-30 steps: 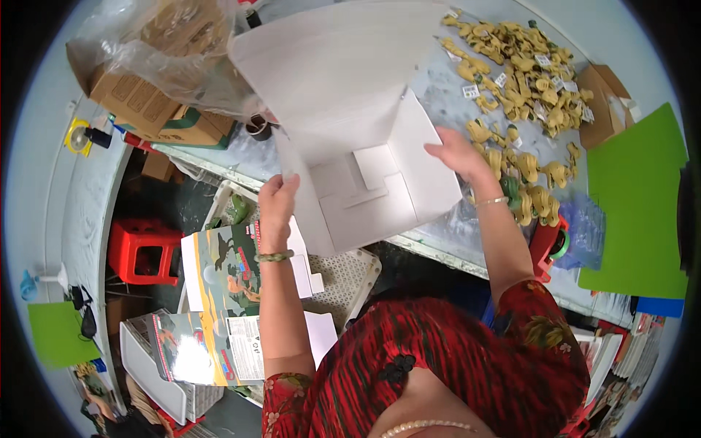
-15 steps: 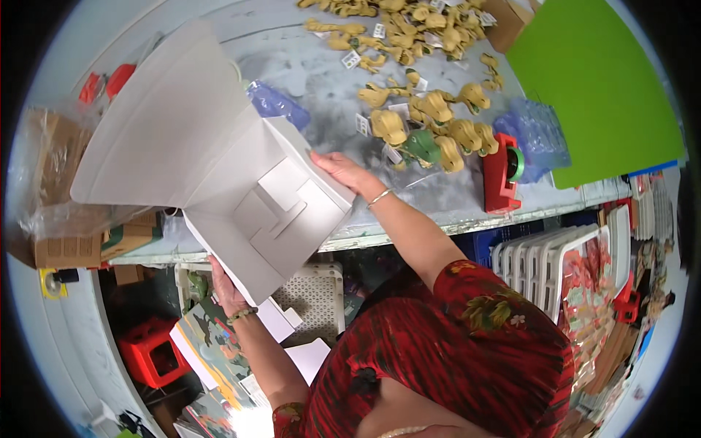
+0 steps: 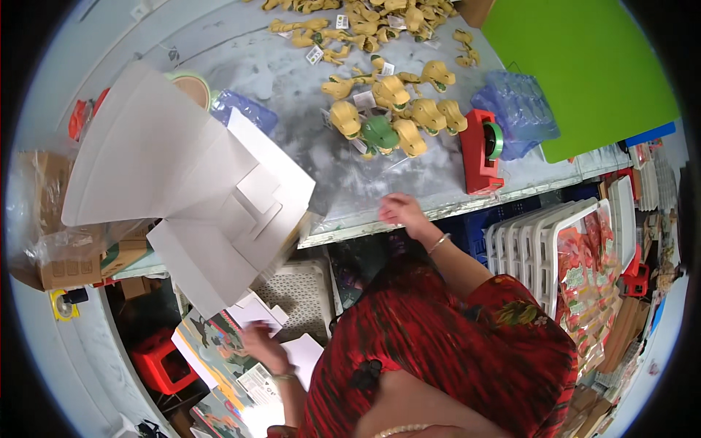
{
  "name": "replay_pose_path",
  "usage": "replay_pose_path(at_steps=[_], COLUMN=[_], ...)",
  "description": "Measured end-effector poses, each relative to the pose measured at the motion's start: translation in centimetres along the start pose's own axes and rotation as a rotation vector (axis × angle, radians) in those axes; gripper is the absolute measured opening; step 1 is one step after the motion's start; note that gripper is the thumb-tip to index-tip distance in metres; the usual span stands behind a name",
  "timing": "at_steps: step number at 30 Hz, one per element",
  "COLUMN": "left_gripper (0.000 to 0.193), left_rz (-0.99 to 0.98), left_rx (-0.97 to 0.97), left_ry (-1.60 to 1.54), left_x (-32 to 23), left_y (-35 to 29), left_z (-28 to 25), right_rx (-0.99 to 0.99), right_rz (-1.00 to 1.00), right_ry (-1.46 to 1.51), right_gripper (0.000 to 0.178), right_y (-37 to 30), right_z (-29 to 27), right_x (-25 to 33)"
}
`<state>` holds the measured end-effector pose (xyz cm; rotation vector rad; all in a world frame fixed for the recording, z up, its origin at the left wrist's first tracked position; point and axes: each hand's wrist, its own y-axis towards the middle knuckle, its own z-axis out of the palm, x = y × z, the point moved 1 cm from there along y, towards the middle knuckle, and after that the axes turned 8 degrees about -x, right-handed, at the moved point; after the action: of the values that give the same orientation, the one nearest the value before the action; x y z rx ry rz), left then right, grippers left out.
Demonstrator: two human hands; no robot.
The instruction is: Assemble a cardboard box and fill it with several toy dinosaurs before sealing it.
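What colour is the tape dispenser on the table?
The tape dispenser is red, holding a green roll; seen in the head view.

White flattened carton (image 3: 197, 197) (unfolded) overhanging table edge.

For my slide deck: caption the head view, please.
White cardboard sheet rests on table edge; left hand reaches printed cards below, right hand hovers.

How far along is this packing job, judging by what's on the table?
Early, it seems. Done: a white cardboard sheet with cut flaps lies on the table. In hand: the left hand reaches down to printed cards below; the right hand hovers empty at the table edge. Left: many yellow toy figures lie loose, unpacked.
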<state>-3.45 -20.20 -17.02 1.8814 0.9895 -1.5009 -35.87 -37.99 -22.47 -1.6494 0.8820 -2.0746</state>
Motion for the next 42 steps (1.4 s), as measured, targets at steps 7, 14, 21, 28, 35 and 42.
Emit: replay_pose_path(at_steps=[7,14,21,28,35,42], left_gripper=[0.036,0.034,0.014,0.011,0.006,0.027], left_rz=[-0.171,-0.124,0.035,-0.052,-0.476,0.088], left_rx=[0.767,0.482,0.472,0.42,0.365,0.289], left_ry=[0.007,-0.19,0.128,0.009,-0.206,0.013], left_x=[-0.9,5.6,6.9,7.8,3.9,0.9], left_y=[-6.9,-1.6,-5.4,-12.7,-9.9,0.1], left_z=[20.3,34.4,37.3,38.5,33.4,34.1], right_rx=[-0.67,-0.444,-0.475,-0.112,0.052,-0.33], right_rz=[-0.828,-0.826,-0.914,-1.004,-0.68,-0.668], right_ry=[-0.324,-0.331,-0.577,-0.162,-0.001,0.094], right_gripper=[0.02,0.02,0.025,0.031,0.032,0.032], right_y=[11.1,15.5,16.7,23.5,23.5,12.8], right_z=[-10.5,-12.2,-12.4,-12.1,-11.3,-12.0], right_x=[2.7,6.0,6.9,9.3,11.0,2.1])
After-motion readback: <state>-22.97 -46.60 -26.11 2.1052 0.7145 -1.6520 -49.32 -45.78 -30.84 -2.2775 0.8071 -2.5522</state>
